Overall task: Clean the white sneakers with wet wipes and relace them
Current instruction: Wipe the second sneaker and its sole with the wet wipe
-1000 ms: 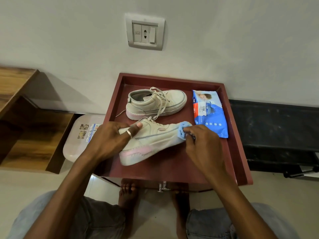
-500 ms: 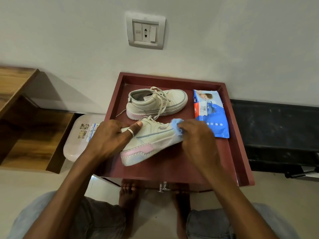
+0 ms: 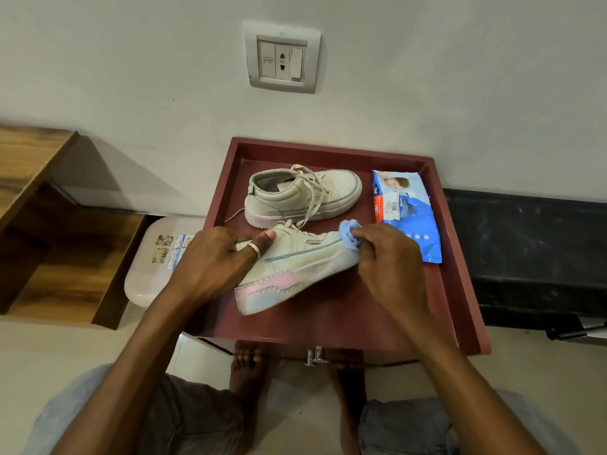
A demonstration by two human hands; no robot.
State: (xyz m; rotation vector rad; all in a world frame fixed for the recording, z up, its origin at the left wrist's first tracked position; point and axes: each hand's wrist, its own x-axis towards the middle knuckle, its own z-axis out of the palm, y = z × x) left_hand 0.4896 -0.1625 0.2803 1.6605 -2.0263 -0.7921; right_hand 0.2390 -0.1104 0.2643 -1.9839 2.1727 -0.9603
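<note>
Blue wipe has crept from the toe tip onto the toe top of the near sneaker since a second ago; right hand pinches it bunched against the shoe. Left hand grips the heel end, thumb over the collar, shoe tipped sideways at mid red tray. Far sneaker upright at tray's back; wipes pack flat along tray's right side.

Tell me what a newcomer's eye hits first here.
The left hand grips the near sneaker by its heel end at centre, while the right hand presses a blue wipe to its toe. Behind, on the dark red tray, sit a second sneaker and a wipes pack.
</note>
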